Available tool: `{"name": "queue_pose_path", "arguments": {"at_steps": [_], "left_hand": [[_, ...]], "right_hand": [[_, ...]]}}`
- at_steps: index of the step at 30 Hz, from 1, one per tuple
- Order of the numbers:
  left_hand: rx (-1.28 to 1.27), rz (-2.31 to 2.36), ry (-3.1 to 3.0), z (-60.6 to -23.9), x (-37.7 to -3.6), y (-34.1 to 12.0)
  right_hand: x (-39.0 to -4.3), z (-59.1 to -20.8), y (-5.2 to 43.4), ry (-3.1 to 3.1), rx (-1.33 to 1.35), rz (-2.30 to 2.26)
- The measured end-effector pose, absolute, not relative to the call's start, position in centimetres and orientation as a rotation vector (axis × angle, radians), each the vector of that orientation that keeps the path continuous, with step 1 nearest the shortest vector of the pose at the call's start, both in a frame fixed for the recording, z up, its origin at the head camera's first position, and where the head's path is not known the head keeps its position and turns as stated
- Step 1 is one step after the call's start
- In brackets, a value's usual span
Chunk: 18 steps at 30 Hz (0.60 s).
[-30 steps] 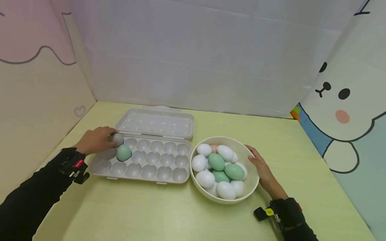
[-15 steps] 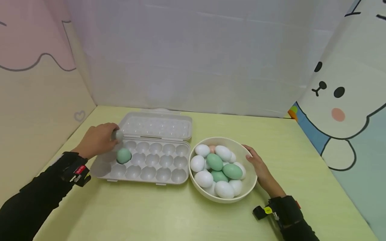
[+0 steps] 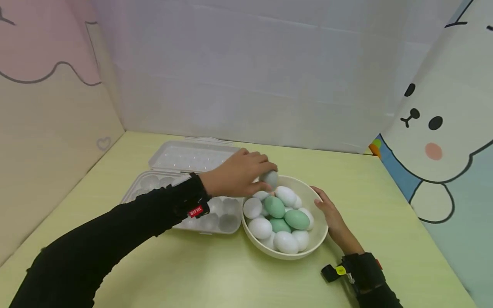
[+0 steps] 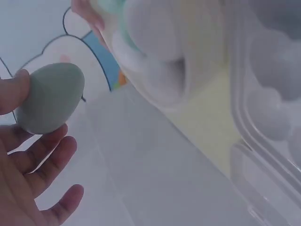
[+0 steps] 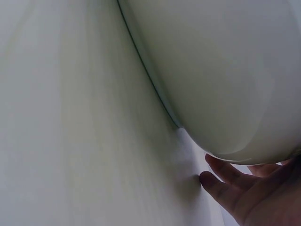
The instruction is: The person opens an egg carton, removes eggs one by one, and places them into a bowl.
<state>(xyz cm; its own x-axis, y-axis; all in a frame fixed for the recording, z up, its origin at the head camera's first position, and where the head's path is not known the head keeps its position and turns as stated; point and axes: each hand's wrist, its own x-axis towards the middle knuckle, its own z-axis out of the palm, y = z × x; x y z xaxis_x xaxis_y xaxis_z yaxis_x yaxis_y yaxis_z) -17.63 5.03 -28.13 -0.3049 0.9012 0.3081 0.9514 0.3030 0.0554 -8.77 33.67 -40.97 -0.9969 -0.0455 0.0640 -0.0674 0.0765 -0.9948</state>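
Note:
My left hand (image 3: 240,175) hovers over the back of the white bowl (image 3: 308,252) and pinches a grey-green egg (image 3: 269,179) between thumb and fingers. In the left wrist view the egg (image 4: 51,96) sits at my fingertips (image 4: 66,146), with the bowl blurred beyond. The bowl holds several white eggs (image 3: 261,227) and green eggs (image 3: 296,219). My right hand (image 3: 331,214) rests against the bowl's right outer wall (image 5: 225,70), its fingers (image 5: 221,181) relaxed under the curve. The open egg carton (image 3: 154,182) lies left of the bowl, partly hidden by my left arm.
The carton's clear lid (image 3: 192,156) lies flat behind its tray. Paper walls close in the yellow-green table (image 3: 215,273) at the back, left and right; a cartoon bear panel (image 3: 435,141) stands on the right. The table's near part is bare.
My left hand has moved right from the carton's far-left corner to above the bowl, with the grey-green egg still in its fingers. The right hand stays on the bowl.

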Motion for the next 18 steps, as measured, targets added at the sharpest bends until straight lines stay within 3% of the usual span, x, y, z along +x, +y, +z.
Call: {"name": "queue_pose_path", "arguments": {"at_steps": [10, 18], "left_hand": [[-1.995, 0.073, -2.434, -28.8, -14.4, 13.4], [-2.112, 0.236, -2.536, -30.3, -13.2, 17.4]], "right_hand": [[-9.0, -40.9, 34.0, -2.294, 0.177, 2.113], [-8.8, -40.8, 33.8, -2.333, 0.13, 2.076]]}}
